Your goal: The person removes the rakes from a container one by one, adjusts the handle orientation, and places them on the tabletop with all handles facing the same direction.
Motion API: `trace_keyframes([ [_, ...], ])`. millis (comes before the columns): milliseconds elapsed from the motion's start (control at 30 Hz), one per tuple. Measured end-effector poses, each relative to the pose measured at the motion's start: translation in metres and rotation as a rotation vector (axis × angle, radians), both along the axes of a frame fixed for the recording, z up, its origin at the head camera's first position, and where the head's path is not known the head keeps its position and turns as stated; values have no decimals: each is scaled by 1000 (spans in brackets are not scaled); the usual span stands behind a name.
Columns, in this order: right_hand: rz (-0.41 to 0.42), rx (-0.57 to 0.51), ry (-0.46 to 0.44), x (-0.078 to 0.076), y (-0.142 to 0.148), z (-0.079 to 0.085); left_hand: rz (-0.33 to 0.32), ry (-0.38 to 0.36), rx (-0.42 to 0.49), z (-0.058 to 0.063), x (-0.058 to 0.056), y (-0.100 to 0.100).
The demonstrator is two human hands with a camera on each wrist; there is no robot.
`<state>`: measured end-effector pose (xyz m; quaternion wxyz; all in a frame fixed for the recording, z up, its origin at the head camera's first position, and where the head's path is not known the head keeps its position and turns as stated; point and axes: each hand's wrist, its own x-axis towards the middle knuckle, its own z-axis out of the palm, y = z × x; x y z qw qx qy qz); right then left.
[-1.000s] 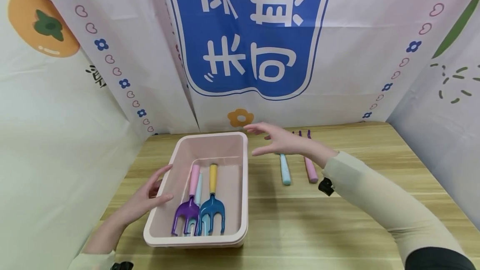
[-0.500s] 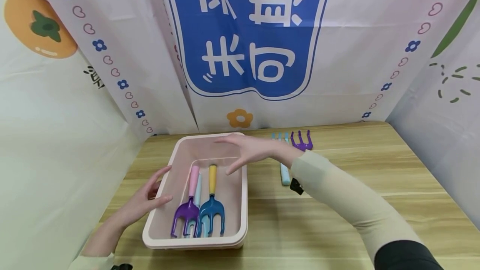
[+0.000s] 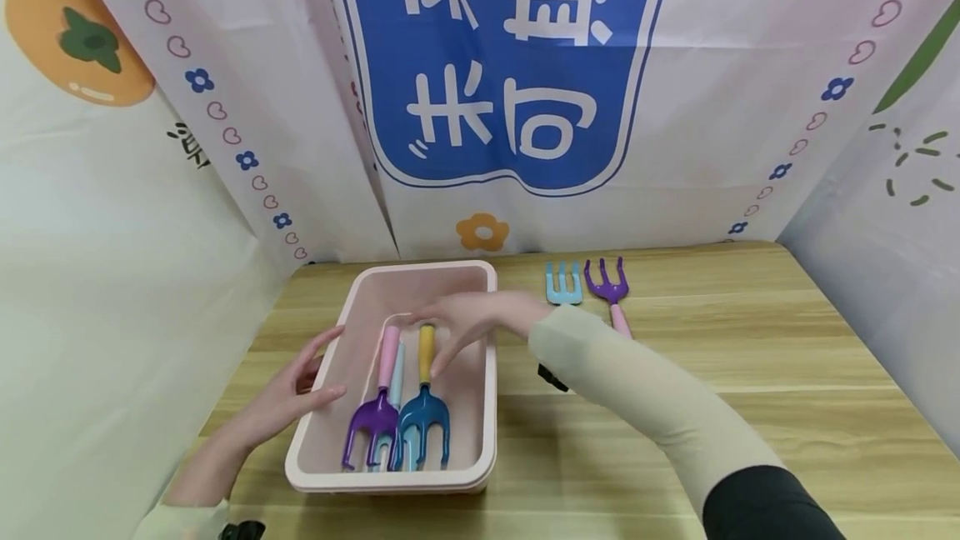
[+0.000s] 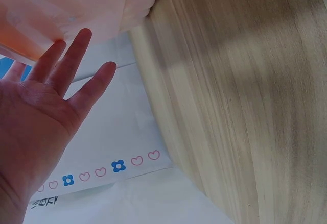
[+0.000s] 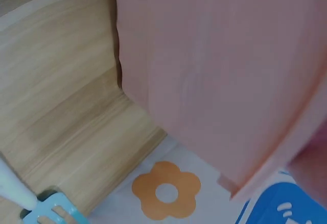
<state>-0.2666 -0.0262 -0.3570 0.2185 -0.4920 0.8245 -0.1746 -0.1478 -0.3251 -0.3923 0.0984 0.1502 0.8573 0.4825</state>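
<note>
A pink plastic bin (image 3: 487,407) holds several small garden hand forks. Inside it lie a purple fork with a pink handle (image 3: 372,423), a dark blue fork with a yellow handle (image 3: 424,412) and, partly beneath them, a light blue fork (image 3: 398,367). My left hand (image 3: 281,402) rests against the bin's left side with fingers spread, and in the left wrist view the fingertips (image 4: 82,38) meet its outer wall. My right hand (image 3: 467,319) reaches over the right rim into the bin, thumb and fingers apart close to the yellow handle; the right wrist view hides most of it.
On the wooden table (image 3: 675,373), right of the bin, lie a light blue fork (image 3: 564,283) and a purple fork with a pink handle (image 3: 609,286), partly behind my right sleeve. Printed cloth walls (image 3: 712,148) enclose the back and sides.
My right hand has moved left from beside the bin, over its rim and down to the yellow handle. The forks on the table are more exposed. My left hand stays put.
</note>
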Motion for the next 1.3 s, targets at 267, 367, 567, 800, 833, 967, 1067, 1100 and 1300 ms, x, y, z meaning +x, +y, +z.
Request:
trace_keyframes([
  [267,-32,54,-94,0,-18,-13,-3,6,0,0,-1,0],
  [367,-15,94,-91,-1,-22,-18,-10,3,5,-1,-1,0],
  [567,-45,188,-84,5,-31,-25,-7,-6,9,-2,0,0],
  [800,-44,337,28,8,-38,-28,9,-10,-23,0,0,0],
  [833,-51,347,22,8,-38,-28,10,-8,-27,1,-1,0],
  [967,-59,384,18,7,-37,-28,2,5,-32,1,-2,0],
  [1067,-56,405,25,6,-36,-27,-3,14,-26,1,-2,0],
  [1100,-57,415,32,6,-35,-26,-5,14,-25,1,-2,-1],
  [1300,-181,492,-67,9,-28,-22,-3,-13,-7,1,-1,0],
])
